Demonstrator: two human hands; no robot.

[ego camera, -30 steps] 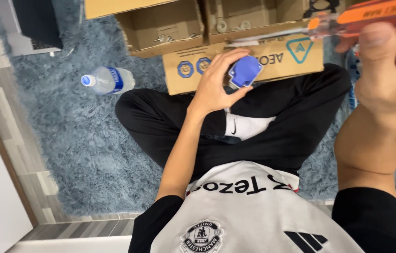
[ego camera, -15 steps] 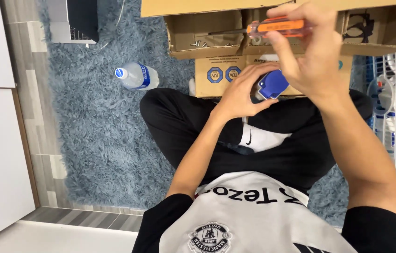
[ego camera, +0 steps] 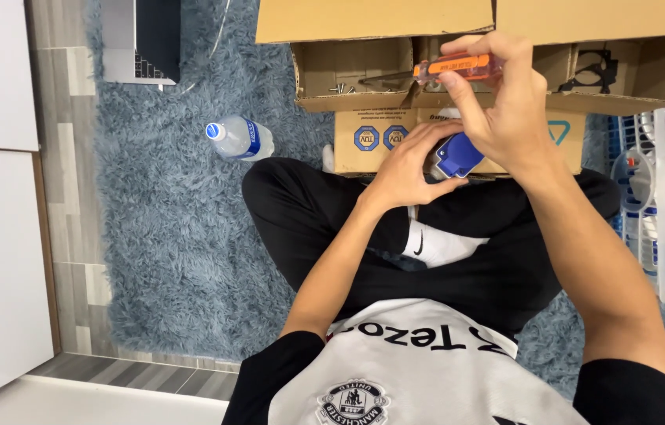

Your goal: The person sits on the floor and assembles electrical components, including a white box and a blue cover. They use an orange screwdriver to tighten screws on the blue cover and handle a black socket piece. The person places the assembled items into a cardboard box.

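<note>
1. The left hand [ego camera: 407,165] is closing around a small blue and white plug-like part [ego camera: 456,155], fingers curled over its near side, holding it above the lap just in front of the cardboard box [ego camera: 364,102].
2. The right hand [ego camera: 505,102] is pinching an orange-handled screwdriver [ego camera: 458,67] between thumb and fingers, lying roughly level at 12 o'clock from the part; its tip is pointing toward 9 o'clock over the open box flap.
3. The part is sitting at about 1 o'clock from the person's white sock [ego camera: 438,244].
4. Risk, as I am judging it: the part is being held in mid-air with no surface beneath, so a hard push from the driver could be twisting it out of the left fingers.
5. The driver tip could be slipping toward the left fingertips, which are lying close to the part's face.
6. Any loose screw could be dropping into the shaggy blue rug [ego camera: 175,236] and getting lost.
7. The water bottle [ego camera: 239,138] is lying at 9 o'clock, well apart from both hands.
</note>
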